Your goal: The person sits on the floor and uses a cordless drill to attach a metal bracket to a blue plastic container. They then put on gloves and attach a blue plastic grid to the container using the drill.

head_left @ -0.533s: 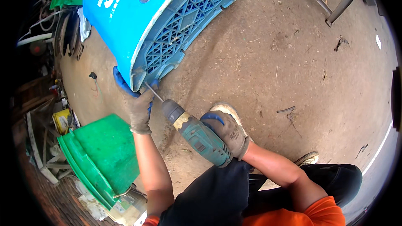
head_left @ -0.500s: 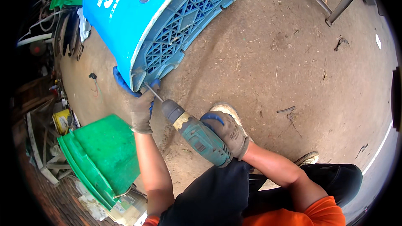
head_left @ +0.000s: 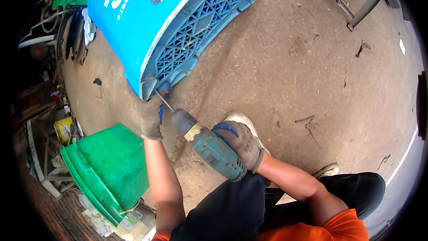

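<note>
A large blue plastic bin (head_left: 133,31) lies tipped over in front of me, its latticed base (head_left: 196,29) facing right. At the bin's near lower corner, my left hand (head_left: 150,118), in a grey and blue work glove, is closed round the edge; some of its fingers are hidden behind the corner. My right hand (head_left: 240,142), gloved alike, grips a teal power drill (head_left: 216,155) with a black chuck. A long thin bit (head_left: 165,100) runs from the chuck to the base's corner, close by my left thumb. Whether its tip has entered the plastic, I cannot tell.
On the left lies a green plastic bin or lid (head_left: 111,165), with scrap frames and a yellow container (head_left: 65,130) beyond it. A small black connector with wires (head_left: 97,81) rests on the floor. Metal legs (head_left: 368,4) stand at the far right. My shoe (head_left: 243,120) is beside the drill.
The bin's corner has shifted slightly, and my left hand's fingers have slipped further behind it. The drill has moved a little downward, still pointing at the corner.
</note>
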Tool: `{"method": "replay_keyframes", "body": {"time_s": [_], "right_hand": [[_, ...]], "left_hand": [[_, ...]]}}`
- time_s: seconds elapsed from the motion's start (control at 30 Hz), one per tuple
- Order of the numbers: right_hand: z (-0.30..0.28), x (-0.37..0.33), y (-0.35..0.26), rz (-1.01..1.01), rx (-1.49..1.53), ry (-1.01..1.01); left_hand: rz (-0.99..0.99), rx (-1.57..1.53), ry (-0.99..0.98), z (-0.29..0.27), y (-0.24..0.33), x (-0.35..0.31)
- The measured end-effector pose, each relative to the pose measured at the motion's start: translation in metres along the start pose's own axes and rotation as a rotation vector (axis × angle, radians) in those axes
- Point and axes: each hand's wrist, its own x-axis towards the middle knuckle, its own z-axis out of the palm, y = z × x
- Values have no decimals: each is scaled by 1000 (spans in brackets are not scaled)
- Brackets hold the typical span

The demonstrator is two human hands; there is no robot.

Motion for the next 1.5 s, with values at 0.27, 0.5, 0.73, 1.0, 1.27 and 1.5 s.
{"method": "replay_keyframes", "body": {"time_s": [0.27, 0.5, 0.73, 1.0, 1.27, 1.5], "right_hand": [[-2, 5, -4, -36, -30, 56], [-4, 9, -6, -33, -24, 19], [-7, 12, -8, -35, -46, 27], [-12, 15, -8, -141, -350, 30], [-76, 13, -33, -189, -553, -29], [-147, -9, -69, 496, -423, -59]], "left_hand": [[-153, -6, 2, -3, -4, -2], [-127, 61, 11, -7, -13, -1], [-109, 36, 26, 0, 1, -2], [-110, -84, 1, 7, 22, -7], [-270, -478, -112, -14, 8, -35], [-326, -1063, -243, -12, -36, -27]]}}
